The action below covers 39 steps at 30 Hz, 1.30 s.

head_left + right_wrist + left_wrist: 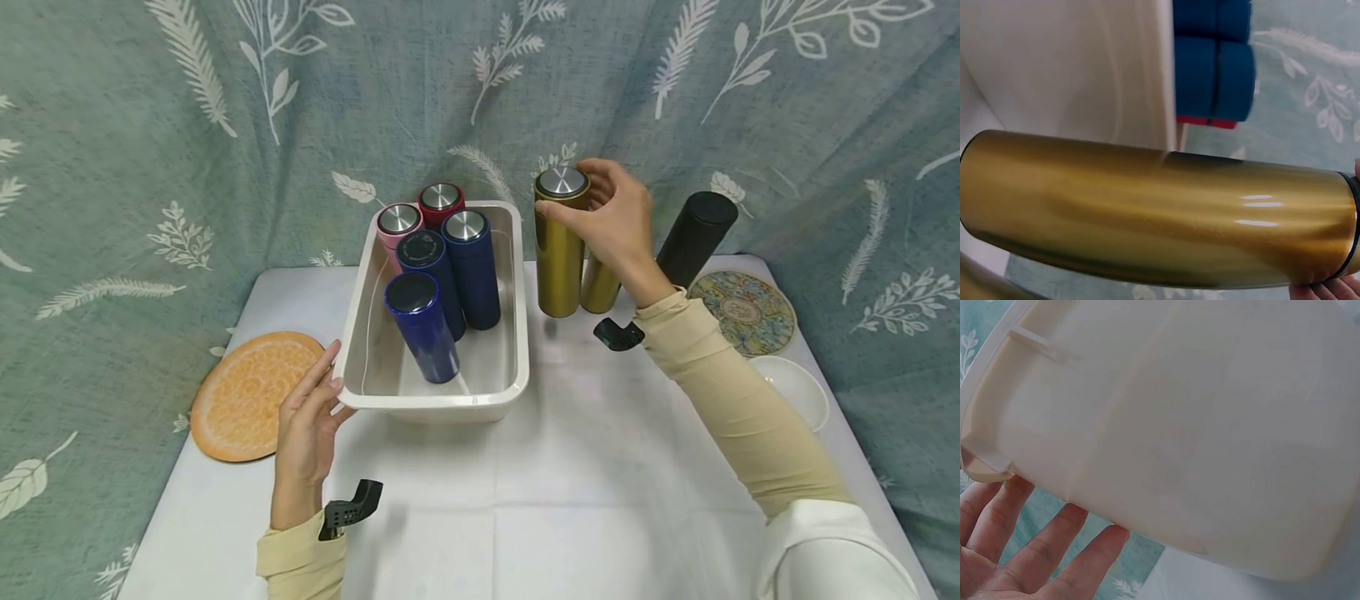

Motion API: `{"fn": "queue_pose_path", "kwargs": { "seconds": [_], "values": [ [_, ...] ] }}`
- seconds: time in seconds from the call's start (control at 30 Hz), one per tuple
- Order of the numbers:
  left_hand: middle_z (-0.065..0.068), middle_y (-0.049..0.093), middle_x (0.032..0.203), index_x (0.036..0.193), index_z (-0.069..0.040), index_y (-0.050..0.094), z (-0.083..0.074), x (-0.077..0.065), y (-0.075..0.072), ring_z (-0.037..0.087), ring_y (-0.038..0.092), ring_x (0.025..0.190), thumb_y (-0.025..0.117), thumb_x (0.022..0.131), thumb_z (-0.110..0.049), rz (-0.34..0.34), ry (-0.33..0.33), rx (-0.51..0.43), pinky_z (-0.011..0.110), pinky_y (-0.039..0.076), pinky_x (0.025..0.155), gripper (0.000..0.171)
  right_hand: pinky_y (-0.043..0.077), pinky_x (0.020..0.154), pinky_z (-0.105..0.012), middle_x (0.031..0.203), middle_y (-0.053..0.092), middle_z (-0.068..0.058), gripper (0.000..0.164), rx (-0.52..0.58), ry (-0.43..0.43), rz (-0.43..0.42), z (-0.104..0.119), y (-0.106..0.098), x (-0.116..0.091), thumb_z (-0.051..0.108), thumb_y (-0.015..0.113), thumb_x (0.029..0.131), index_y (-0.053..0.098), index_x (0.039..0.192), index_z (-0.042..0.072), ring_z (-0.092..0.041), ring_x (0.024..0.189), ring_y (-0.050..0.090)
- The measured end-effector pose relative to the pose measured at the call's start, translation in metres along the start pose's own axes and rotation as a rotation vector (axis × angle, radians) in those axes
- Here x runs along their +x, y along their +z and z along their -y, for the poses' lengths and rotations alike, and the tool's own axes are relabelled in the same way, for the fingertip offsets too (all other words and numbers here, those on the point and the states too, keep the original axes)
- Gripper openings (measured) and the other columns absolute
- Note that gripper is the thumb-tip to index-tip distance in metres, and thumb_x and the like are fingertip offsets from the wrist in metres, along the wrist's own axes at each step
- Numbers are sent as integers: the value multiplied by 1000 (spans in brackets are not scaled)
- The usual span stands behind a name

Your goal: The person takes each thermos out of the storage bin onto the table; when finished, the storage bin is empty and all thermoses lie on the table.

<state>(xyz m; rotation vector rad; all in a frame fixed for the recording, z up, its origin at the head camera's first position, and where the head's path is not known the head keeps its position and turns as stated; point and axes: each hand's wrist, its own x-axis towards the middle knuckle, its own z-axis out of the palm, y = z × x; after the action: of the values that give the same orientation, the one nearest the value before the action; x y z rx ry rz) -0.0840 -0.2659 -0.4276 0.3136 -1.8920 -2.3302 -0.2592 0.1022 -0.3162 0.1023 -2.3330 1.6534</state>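
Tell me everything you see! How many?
Rectangular white plastic tub: 1, white, centre
Cylindrical bottles: 5, three blue, one pink, one red, in tub
Gold cylindrical bottles: 2, gold, right of tub
Black cylindrical bottle: 1, black, right
Round orange mat: 1, orange, left
Round patterned mat: 1, multicoloured, right
Round white dish: 1, white, right
White cloth tabletop: 1, white, underneath
Leafy curtain: 1, green, behind
Black wrist devices: 2, black, wrists
Tan sleeves: 2, tan, forearms
White sleeve: 1, white, right arm
Left hand: 1, touching tub
Right hand: 1, holding gold bottle
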Motion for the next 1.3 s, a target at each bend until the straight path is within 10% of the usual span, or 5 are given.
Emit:
{"fn": "queue_pose_path", "kwargs": {
  "seconds": [1.3],
  "values": [
    [-7,62,137,152,-6,44,-1,-1,-3,10,67,114,49,102,-5,25,14,-5,31,59,87,50,47,108,-30,139,61,-10,70,-30,8,-110,-62,45,5,29,84,78,55,139,10,-22,127,60]
  ]
}}
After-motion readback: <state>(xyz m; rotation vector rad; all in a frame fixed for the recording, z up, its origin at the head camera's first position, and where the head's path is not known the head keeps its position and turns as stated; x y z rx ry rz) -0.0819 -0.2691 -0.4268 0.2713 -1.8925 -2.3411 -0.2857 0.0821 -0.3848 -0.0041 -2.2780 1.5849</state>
